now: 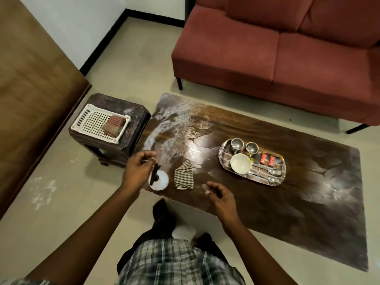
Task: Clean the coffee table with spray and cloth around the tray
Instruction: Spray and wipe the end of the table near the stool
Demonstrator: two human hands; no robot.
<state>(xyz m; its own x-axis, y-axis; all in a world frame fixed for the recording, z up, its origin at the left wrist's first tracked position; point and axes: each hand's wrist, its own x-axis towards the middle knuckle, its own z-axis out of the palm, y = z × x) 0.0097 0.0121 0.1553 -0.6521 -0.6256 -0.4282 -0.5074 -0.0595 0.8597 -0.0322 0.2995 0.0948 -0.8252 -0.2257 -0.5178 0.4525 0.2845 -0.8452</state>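
A white spray bottle [160, 181] with a black trigger head stands near the front left corner of the dark wooden coffee table [308, 198]. My left hand [137, 169] hovers just left of its trigger, fingers loosely curled, holding nothing. A checked cloth [183, 175] lies crumpled on the table beside the bottle. My right hand [221, 197] hangs over the front edge, right of the cloth, fingers relaxed and empty. An oval tray [226, 161] sits mid-table with two steel cups, a white bowl, red packets and spoons. The table's left part looks wet and powdery.
A small dark stool [131, 120] stands left of the table, bearing a white perforated basket [90, 122] with a folded brown cloth. A red sofa [277, 58] lies behind the table. A wooden door panel fills the left side. My legs stand at the table's front edge.
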